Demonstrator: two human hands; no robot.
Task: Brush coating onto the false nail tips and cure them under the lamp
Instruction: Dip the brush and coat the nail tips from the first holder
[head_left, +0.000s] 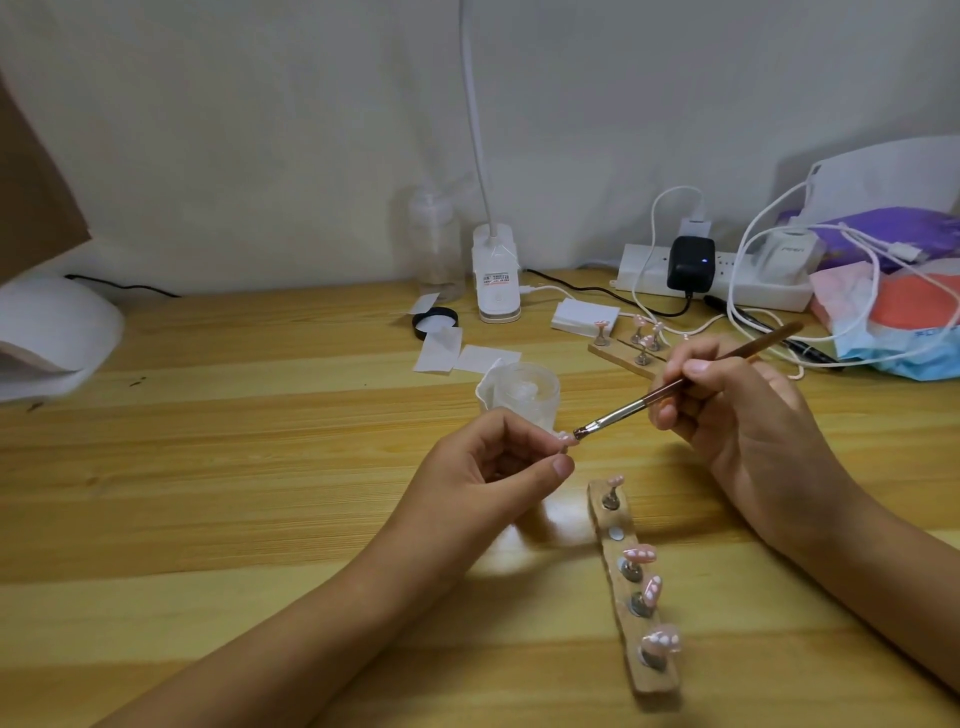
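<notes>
Pink nail tip (203, 439) pinched in the left hand (488, 462) — the right hand (737, 410) grips a nail brush (675, 385), bristles touching the tip.

Matt wooden table (260, 467); glossy metal-ferruled brush (675, 387).

Head view, single: wide-angle, facing forward-down, close above left hand (493, 462) and right hand (743, 410); wall (623, 104) beyond them.
</notes>
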